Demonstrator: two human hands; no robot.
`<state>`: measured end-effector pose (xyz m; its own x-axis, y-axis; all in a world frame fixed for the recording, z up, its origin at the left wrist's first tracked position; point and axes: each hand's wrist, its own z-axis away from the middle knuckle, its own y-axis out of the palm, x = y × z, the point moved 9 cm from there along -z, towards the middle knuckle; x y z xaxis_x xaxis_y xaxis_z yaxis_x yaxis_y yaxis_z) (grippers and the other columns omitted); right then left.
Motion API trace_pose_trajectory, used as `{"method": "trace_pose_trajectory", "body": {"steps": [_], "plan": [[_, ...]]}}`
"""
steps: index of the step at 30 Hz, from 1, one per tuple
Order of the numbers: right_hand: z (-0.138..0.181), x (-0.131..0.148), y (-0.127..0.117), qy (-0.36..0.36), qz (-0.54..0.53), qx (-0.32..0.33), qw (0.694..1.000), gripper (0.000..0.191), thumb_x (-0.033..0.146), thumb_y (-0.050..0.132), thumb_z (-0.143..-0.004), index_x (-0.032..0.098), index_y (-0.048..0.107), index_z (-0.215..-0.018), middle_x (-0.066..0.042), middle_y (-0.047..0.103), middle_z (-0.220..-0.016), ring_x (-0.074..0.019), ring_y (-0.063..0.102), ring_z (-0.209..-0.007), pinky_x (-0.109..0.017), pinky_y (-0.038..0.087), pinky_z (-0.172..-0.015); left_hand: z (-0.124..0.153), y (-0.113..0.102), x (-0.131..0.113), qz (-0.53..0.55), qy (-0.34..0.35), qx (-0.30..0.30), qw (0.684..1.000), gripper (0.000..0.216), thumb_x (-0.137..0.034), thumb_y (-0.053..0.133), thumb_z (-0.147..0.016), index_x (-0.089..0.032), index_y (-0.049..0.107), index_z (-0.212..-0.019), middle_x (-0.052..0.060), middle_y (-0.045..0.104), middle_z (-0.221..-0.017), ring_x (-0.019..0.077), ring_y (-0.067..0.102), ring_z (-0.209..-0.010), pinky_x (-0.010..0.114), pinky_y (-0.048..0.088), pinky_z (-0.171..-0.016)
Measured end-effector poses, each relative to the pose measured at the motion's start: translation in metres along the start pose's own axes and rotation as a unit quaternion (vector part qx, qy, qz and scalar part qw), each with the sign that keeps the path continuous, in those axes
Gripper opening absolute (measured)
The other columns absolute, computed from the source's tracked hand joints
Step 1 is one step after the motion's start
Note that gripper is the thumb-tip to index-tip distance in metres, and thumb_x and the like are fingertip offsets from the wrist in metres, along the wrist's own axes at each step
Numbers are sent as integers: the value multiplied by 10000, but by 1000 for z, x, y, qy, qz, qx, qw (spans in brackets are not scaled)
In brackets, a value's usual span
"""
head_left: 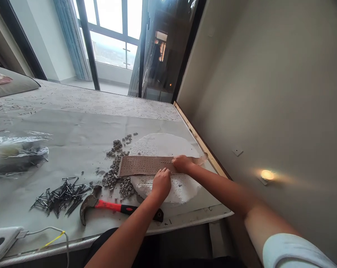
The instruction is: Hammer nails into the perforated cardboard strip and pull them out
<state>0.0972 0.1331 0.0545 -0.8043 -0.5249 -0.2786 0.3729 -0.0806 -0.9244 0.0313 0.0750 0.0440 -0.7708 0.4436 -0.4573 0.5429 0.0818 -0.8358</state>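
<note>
A brown strip point(142, 165) dotted with rows of small holes lies across a rough white foam slab point(162, 143). My left hand point(162, 183) rests at the strip's near edge with its fingers curled; anything between them is hidden. On top of the strip, my right hand point(181, 163) is closed, knuckles up, and its fingertips hide whatever they hold. A short row of small raised dots shows just left of it. In front of the slab lies a claw hammer point(109, 205) with a red and black handle, partly behind my left forearm. Left of the hammer is a pile of nails point(62, 195).
Grey gravel point(112, 175) is scattered along the slab's left side. A clear plastic bag point(17, 154) lies at the left. A white device point(3, 242) with a cable sits at the front left corner. A wooden rail point(199, 139) and a wall border the right side.
</note>
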Motion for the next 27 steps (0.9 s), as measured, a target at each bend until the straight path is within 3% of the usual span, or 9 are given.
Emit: {"method": "trace_pose_trajectory", "body": {"steps": [12, 22, 27], "plan": [[1, -1, -5, -6, 22, 19, 1000, 229, 137, 537, -712, 108, 656, -904, -170, 674, -942, -255, 635, -866, -299, 466, -727, -1, 3, 2, -15, -10, 12, 1000, 228, -63, 348, -836, -162, 552, -816, 84, 645, -880, 186, 601, -875, 353, 403, -934], [-8, 6, 0, -22, 22, 31, 999, 241, 181, 529, -752, 94, 654, -939, -174, 670, -963, -240, 631, -882, -291, 468, -746, 0, 5, 1, -22, -11, 22, 999, 223, -24, 387, -789, -142, 568, -846, 115, 648, -954, 200, 574, -1016, 349, 373, -976], [-12, 13, 3, -38, 17, 48, 998, 252, 196, 521, -769, 72, 660, -937, -182, 668, -939, -235, 635, -871, -280, 478, -735, 0, 7, 0, -23, -8, 17, 1000, 231, -23, 369, -796, -152, 560, -818, 104, 647, -908, 196, 589, -971, 364, 383, -959]]}}
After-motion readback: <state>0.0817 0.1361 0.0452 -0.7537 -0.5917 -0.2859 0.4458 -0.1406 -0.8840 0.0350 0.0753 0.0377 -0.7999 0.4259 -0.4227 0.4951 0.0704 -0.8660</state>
